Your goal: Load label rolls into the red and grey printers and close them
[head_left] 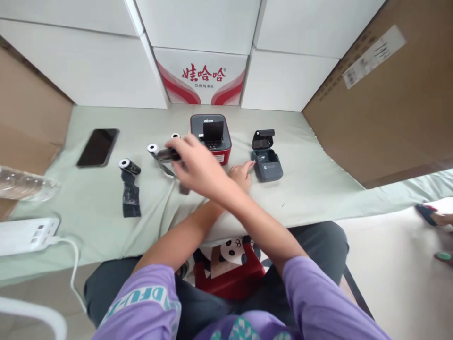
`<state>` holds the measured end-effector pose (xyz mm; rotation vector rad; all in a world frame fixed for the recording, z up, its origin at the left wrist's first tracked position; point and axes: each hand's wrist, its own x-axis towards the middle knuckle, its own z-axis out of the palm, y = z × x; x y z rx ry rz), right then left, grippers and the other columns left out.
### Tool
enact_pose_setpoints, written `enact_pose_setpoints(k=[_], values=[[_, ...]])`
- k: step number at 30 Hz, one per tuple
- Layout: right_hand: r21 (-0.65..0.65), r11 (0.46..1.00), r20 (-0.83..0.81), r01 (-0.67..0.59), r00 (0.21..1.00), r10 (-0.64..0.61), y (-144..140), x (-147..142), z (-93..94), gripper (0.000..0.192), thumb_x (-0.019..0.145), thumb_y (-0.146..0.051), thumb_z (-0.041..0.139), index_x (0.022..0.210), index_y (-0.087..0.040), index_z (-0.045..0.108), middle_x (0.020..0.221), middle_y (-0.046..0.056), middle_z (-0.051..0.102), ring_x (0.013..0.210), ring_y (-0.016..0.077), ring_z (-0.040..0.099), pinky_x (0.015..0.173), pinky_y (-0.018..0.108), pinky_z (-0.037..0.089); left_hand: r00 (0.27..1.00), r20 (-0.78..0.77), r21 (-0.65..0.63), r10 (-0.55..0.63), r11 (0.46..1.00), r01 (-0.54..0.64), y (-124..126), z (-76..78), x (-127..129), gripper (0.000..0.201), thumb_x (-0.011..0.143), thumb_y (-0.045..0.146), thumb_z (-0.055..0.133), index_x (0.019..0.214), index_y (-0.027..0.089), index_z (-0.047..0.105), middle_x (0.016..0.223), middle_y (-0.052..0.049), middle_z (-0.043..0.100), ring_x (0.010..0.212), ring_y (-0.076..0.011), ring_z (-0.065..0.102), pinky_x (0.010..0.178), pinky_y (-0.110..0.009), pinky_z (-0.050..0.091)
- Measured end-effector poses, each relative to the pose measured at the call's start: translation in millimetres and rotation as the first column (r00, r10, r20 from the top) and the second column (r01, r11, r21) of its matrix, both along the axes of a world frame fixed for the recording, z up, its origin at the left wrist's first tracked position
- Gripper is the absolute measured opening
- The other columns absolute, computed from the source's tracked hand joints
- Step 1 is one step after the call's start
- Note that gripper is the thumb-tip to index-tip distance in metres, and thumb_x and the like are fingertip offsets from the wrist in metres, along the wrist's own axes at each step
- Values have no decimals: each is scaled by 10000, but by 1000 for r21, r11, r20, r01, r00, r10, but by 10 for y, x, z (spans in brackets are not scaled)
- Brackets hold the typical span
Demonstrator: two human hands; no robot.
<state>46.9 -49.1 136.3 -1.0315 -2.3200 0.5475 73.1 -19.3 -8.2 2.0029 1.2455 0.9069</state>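
Observation:
My arms cross, the right over the left. My right hand [193,163], somewhat blurred, reaches to the left with its fingers closed around a dark roll [168,155]. A white-cored roll [153,148] with a dark strip trailing from it is right beside those fingers; whether the two are one piece I cannot tell. My left hand [242,175] lies on the cloth with its index finger stretched to the side of a small dark grey printer [268,166], whose lid [263,139] stands up. Nothing shows in that hand.
Behind my right hand stands a red and black box-shaped device [222,156]. Leftward lie a partly unrolled black roll [130,167], a phone [98,148], a plastic bottle [26,185] and a white power bank [26,238] with a cable. Cartons [385,94] border the covered table.

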Motion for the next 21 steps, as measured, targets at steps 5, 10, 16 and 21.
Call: enact_pose_setpoints(k=[5,10,16,21], values=[[-62,988,302,-145,940,156,150,-750,-257,318,931,-102,448,1210,-178,580,1290,159,637,917,275,694,724,377,528,999,33,-5,26,1000,-26,-23,32,-1,555,868,4,508,1379,180,630,1391,-97,710,1297,-266,683,1169,-456,520],[-102,954,420,-283,857,299,195,-1040,-498,283,917,-128,501,1157,-160,648,1240,165,701,1031,308,715,789,399,555,998,57,-24,25,999,-24,-22,42,-14,532,878,5,506,1368,157,644,1381,-99,714,1290,-281,686,1154,-448,526],[24,999,313,-46,949,36,276,-847,-168,399,1060,-377,461,1410,-228,584,1319,123,664,1079,293,678,843,403,550,997,55,-76,47,996,-43,-3,55,-7,543,885,8,507,1374,193,650,1377,-62,722,1300,-228,681,1185,-369,490],[208,953,325,222,903,-282,651,-803,-182,304,1019,-165,475,1235,-129,686,1295,167,671,1218,329,599,1009,449,474,997,56,-90,47,995,-42,41,35,-3,533,886,23,526,1363,214,666,1363,-31,729,1290,-211,688,1149,-322,510]])
